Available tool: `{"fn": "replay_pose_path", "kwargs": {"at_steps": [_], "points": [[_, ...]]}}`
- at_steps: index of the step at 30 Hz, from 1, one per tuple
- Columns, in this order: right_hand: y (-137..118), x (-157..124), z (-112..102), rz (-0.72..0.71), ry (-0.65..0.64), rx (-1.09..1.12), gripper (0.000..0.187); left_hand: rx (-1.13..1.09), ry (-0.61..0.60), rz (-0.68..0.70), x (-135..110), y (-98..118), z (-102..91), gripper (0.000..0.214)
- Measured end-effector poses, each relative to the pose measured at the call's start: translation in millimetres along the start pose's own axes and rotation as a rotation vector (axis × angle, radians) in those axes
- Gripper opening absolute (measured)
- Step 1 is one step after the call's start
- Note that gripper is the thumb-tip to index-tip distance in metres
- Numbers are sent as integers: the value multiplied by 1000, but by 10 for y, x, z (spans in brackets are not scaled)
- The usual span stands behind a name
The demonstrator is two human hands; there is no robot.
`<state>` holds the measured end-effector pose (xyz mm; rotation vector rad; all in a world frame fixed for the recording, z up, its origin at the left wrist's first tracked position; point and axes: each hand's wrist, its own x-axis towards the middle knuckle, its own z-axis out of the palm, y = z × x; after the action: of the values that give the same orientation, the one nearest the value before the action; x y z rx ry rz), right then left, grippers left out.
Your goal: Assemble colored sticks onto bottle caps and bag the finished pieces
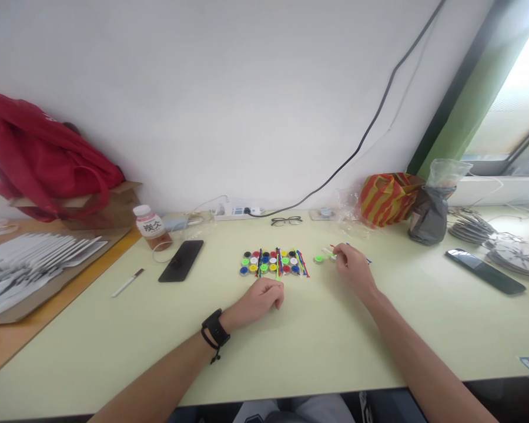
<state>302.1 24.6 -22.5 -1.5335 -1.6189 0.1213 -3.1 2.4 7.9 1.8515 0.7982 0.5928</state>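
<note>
A grid of small coloured round caps (271,262) with several coloured sticks laid across it sits mid-table. My left hand (261,298) rests just below the grid, fingers curled into a loose fist, nothing visible in it. My right hand (355,267) lies to the right of the grid, fingertips pinched on a thin white stick (328,253) next to a loose green cap (318,258). More coloured sticks lie under that hand. A black watch is on my left wrist.
A black phone (181,260), white pen (127,282) and drink bottle (152,227) lie left. Glasses (286,221) and a power strip (238,211) sit by the wall. A striped bag (388,197), grey bag (431,214), second phone (485,271) lie right. Papers (30,258) and a red bag (39,158) are far left.
</note>
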Motion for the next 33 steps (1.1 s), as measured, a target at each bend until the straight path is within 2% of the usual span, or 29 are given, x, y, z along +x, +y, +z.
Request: {"fn": "replay_pose_path", "kwargs": {"at_steps": [5,9,12,13,16,18,25,30,33], "points": [[-51,-4,-65,-16,-35,-26,15,26,9,11,-3,-7,-2,28],[-157,-32,-36,-76,-152,13,16,118,45,73,-24,27,34,27],[-265,-81,-8,-130,-253,56,15,207,81,113,-50,37,65,15],[-302,-103,0,-145,-292,76,14,243,96,123,-60,33,69,16],[-409,-179,31,-161,-442,184,17,321,114,145,-80,10,65,39],[-468,-229,56,-155,-539,272,19,346,94,155,-83,-2,55,44],[-616,-291,56,-150,-672,374,17,385,68,181,-66,-2,50,18],[-642,-271,-42,-83,-766,495,36,347,124,167,-55,-17,44,15],[-619,-267,-81,-101,-867,603,55,310,143,141,-43,-15,40,17]]}}
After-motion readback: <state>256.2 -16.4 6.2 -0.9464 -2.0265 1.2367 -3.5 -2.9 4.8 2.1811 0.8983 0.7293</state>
